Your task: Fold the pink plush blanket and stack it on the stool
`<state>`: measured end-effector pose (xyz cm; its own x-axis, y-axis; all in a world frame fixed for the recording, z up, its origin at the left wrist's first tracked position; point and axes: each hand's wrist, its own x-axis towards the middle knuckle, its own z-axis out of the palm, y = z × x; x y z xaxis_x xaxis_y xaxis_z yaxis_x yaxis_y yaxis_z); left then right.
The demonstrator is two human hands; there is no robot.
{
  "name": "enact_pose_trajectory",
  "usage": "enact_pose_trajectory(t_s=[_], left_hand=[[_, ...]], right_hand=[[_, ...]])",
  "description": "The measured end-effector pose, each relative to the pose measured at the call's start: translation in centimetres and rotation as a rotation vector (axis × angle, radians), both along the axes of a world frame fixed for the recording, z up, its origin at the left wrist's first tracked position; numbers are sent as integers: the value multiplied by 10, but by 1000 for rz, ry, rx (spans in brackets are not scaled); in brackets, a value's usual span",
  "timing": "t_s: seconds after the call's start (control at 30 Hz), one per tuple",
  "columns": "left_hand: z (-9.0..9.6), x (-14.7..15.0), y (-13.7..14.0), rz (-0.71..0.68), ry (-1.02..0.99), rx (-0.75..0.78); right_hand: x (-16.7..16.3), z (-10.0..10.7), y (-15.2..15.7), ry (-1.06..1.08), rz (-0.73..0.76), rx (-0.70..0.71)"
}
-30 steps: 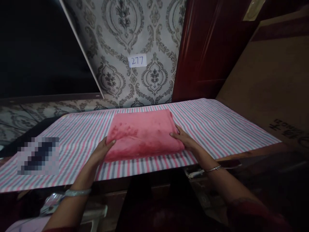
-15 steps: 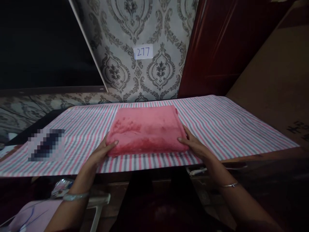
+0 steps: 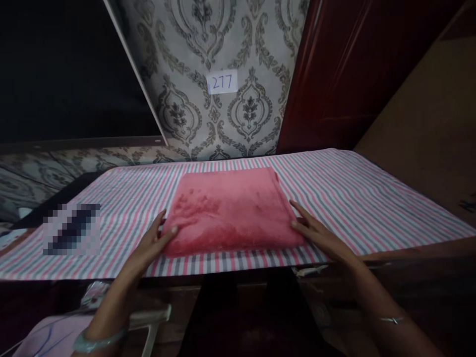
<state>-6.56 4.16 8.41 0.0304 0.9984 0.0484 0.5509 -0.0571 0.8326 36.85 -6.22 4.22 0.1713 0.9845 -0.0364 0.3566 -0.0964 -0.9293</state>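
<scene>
A folded pink plush blanket (image 3: 230, 208) lies flat on a striped cloth (image 3: 122, 208) in pink, grey and white. My left hand (image 3: 152, 241) is beside the blanket's near left corner, fingers spread, with the thumb tip at its edge. On the other side my right hand (image 3: 316, 233) has its fingers apart and off the blanket, the thumb at the near right edge. Neither hand grips the blanket. Its top is smooth except for some dark ruffled marks at the left.
A large dark screen (image 3: 74, 74) stands at the back left. A paper numbered 277 (image 3: 222, 82) is on the patterned wall (image 3: 182, 99). A dark red panel (image 3: 334, 74) and a brown board (image 3: 431, 99) border the right. A blurred patch (image 3: 72, 229) covers something at the left.
Both hands have loosened from the blanket's sides, and their fingers have opened outward. The blanket now appears slightly lower in view and lies flatter on the cloth.
</scene>
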Motion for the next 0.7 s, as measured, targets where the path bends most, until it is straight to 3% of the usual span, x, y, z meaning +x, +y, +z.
enact_pose_trajectory(t_s=[0.1, 0.17, 0.23, 0.3, 0.37, 0.47, 0.6, 0.7], left_hand=[[19, 16, 25, -23, 183, 151], [37, 48, 49, -199, 335, 221], [55, 89, 75, -364, 474, 208], [68, 128, 100, -382, 662, 173], [70, 155, 120, -273, 820, 136], [49, 164, 137, -154, 941, 84], [9, 148, 141, -114, 945, 182], [-4, 142, 142, -102, 944, 242]], right_hand=[[-5, 24, 30, -236, -79, 169], [-24, 49, 68, -389, -27, 320], [-52, 75, 111, -572, 93, 376], [-78, 95, 150, -746, 111, 247], [-95, 103, 178, -872, 26, 55], [-102, 86, 191, -926, -66, -77], [-93, 45, 186, -960, -105, 39], [-86, 31, 186, -957, -102, 87]])
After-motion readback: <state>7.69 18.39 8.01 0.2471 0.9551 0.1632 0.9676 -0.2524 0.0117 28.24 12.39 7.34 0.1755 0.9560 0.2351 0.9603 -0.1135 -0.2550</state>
